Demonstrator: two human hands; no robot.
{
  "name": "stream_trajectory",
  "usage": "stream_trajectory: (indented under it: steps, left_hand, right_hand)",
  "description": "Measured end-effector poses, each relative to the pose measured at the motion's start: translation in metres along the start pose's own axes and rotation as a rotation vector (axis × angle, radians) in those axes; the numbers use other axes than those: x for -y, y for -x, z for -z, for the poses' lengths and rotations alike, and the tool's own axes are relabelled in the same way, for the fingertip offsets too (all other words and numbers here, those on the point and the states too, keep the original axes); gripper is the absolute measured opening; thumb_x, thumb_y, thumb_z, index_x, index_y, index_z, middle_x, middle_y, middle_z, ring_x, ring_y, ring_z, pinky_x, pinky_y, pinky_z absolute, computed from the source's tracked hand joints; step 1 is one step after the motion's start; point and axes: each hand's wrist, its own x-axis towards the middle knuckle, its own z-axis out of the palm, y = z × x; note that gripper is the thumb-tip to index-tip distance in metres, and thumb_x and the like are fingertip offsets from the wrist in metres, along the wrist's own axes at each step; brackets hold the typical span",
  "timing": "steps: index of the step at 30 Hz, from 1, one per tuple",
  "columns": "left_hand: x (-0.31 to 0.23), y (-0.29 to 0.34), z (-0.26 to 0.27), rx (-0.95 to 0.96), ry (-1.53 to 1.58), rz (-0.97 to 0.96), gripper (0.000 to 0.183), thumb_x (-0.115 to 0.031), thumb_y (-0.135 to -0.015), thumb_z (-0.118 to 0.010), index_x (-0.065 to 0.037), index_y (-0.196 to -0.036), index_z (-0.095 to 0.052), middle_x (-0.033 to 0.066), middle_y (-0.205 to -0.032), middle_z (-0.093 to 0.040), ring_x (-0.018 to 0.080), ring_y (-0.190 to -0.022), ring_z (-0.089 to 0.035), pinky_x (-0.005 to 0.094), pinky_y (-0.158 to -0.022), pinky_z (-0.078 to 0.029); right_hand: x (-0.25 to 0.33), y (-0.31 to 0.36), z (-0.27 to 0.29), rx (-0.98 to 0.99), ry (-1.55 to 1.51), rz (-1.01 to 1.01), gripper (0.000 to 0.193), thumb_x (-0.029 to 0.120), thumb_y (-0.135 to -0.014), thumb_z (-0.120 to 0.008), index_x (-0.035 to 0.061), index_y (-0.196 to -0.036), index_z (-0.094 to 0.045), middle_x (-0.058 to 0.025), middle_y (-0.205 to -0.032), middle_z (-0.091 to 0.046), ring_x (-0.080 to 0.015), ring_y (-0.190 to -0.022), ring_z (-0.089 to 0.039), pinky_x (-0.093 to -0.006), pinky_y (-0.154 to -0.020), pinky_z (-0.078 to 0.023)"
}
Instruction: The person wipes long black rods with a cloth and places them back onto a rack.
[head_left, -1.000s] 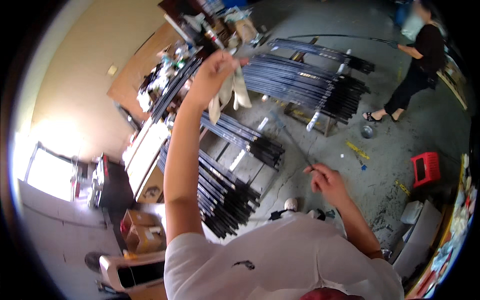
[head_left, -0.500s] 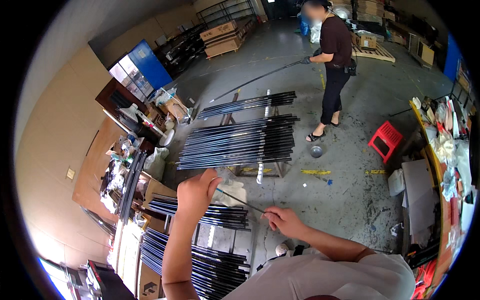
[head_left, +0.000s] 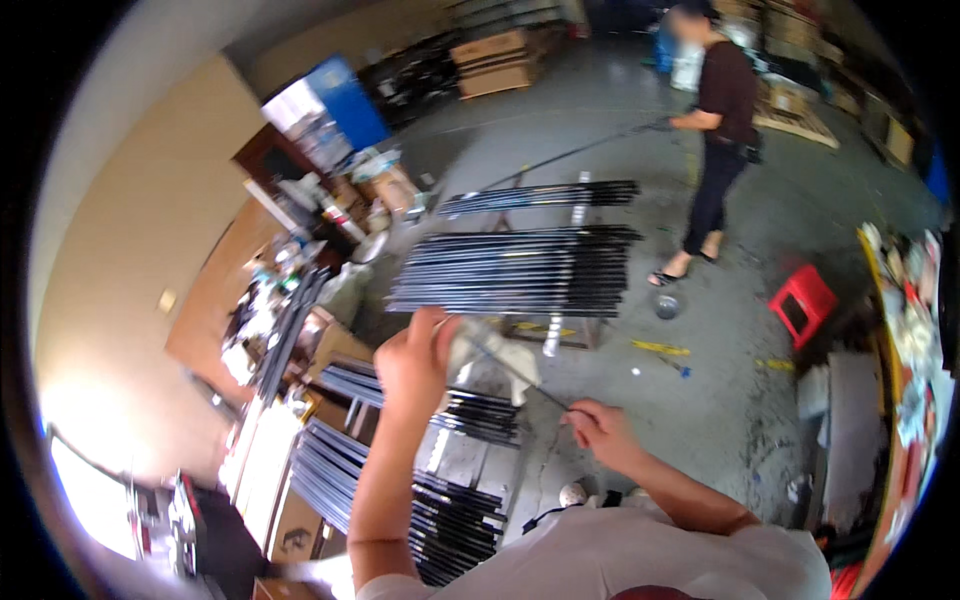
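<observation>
A thin dark rod slants down to the right between my hands, partly smeared by motion. My left hand is closed around its upper left end, raised just in front of the far rack. Lower and to the right, my right hand pinches the other end between thumb and fingers. Beyond my left hand, many black rods lie side by side on a stand, with a smaller row of rods behind them. Two more groups of rods, the upper one and the nearer one, lie below my left forearm.
Across the far stand, a co-worker in dark clothes holds a long thin rod. A red stool and a metal bowl are on the floor at right. Pale cloth hangs behind my rod. Clutter lines both sides.
The whole view has swung, so the room sits further right in the picture and is blurred. Both hands keep their hold on the rod.
</observation>
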Motion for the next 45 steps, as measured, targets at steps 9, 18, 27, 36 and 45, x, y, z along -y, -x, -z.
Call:
stream_trajectory:
  steps: [9, 18, 27, 36, 45]
  left_hand:
    - [-0.022, 0.014, -0.004, 0.116, 0.022, -0.061, 0.018, -0.021, -0.08, -0.065, -0.008, -0.088, -0.054, 0.0089, -0.061, -0.058, 0.0298, -0.054, -0.058, 0.0361, -0.047, -0.044]
    - [-0.032, 0.034, -0.011, 0.045, 0.119, 0.03, 0.016, -0.017, -0.08, -0.064, -0.008, -0.09, -0.056, 0.0076, -0.08, -0.065, 0.0283, -0.059, -0.06, 0.0341, -0.051, -0.046]
    - [-0.051, 0.049, -0.017, -0.035, 0.152, 0.022, 0.014, -0.013, -0.08, -0.063, -0.006, -0.089, -0.056, 0.0061, -0.079, -0.065, 0.0243, -0.054, -0.058, 0.0308, -0.049, -0.045]
    - [-0.051, 0.071, -0.021, -0.117, 0.209, -0.115, 0.016, -0.007, -0.074, -0.066, -0.005, -0.077, -0.051, 0.0095, -0.089, -0.066, 0.0208, -0.056, -0.059, 0.0281, -0.049, -0.047]
    - [-0.067, 0.077, -0.019, -0.022, 0.203, -0.149, 0.016, -0.01, -0.069, -0.069, -0.006, -0.075, -0.055, 0.0073, -0.101, -0.064, 0.0155, -0.062, -0.06, 0.0242, -0.05, -0.047]
  right_hand:
    - [0.007, 0.003, -0.001, 0.005, -0.097, -0.019, 0.017, 0.013, -0.09, -0.048, -0.0003, -0.087, -0.059, -0.0018, -0.055, -0.051, -0.0077, -0.048, -0.045, -0.0233, -0.045, -0.036]
    - [0.013, 0.008, 0.0, -0.009, -0.07, -0.001, 0.018, 0.013, -0.09, -0.049, -0.0003, -0.085, -0.059, -0.0014, -0.054, -0.05, -0.0069, -0.048, -0.044, -0.0234, -0.045, -0.034]
    - [0.012, 0.014, -0.003, 0.017, -0.043, -0.037, 0.019, 0.015, -0.09, -0.049, 0.0003, -0.084, -0.06, -0.0006, -0.053, -0.049, -0.007, -0.047, -0.043, -0.0237, -0.045, -0.034]
    - [-0.002, 0.029, -0.001, 0.068, -0.095, -0.069, 0.018, 0.012, -0.089, -0.048, -0.0005, -0.083, -0.059, -0.0007, -0.053, -0.048, -0.0069, -0.047, -0.042, -0.0235, -0.046, -0.034]
    - [0.004, 0.032, 0.002, 0.084, -0.207, -0.091, 0.019, 0.014, -0.092, -0.047, 0.0002, -0.083, -0.058, 0.0004, -0.054, -0.047, -0.0059, -0.048, -0.041, -0.0222, -0.046, -0.033]
